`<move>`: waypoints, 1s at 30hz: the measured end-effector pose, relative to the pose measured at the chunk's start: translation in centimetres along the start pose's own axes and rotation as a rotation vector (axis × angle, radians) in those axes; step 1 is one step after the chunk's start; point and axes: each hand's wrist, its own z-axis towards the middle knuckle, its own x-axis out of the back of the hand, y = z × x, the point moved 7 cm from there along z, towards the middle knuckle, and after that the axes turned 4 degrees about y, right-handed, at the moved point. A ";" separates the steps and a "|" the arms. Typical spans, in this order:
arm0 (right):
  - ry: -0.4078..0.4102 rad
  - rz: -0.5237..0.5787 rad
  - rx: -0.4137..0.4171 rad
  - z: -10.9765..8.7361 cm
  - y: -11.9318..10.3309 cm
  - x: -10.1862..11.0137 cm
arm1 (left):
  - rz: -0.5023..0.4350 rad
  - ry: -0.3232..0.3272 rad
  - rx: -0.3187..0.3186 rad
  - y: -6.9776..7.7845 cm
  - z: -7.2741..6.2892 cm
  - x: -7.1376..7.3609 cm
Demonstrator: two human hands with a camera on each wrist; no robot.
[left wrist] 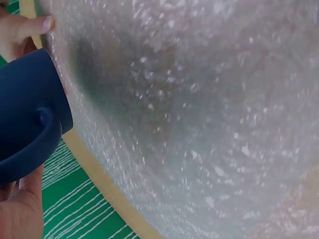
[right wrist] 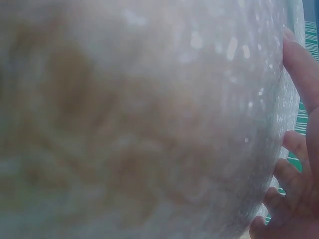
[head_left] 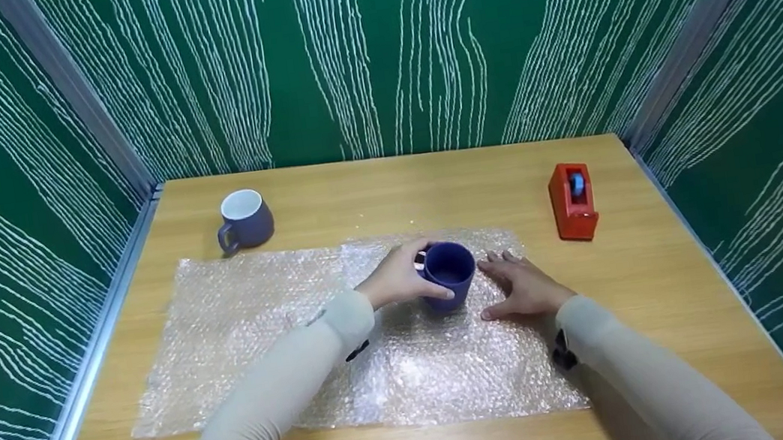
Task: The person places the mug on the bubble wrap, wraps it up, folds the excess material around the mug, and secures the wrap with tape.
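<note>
My left hand [head_left: 399,277] grips a dark blue mug [head_left: 449,289] from its left side, thumb at the front. The mug stands upright over the right half of a sheet of bubble wrap [head_left: 255,336]. In the left wrist view the mug's handle [left wrist: 47,137] faces the camera, with the left hand [left wrist: 22,211] below it. Just right of the mug, my right hand [head_left: 525,287] lies with spread fingers at the wrap's right edge. The right wrist view has those fingers [right wrist: 288,174] against the bubble wrap [right wrist: 199,109], holding nothing.
A second mug [head_left: 250,223], purplish blue with a white inside, stands at the table's back left. A red tape dispenser [head_left: 574,207] with a blue roll sits at the back right. Green panels [head_left: 370,56] with white lines enclose the wooden table [head_left: 387,183].
</note>
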 end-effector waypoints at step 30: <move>-0.016 0.002 -0.036 0.2 0.4 -0.3 | 0.035 -0.032 0.010 -2.4 -0.5 -1.5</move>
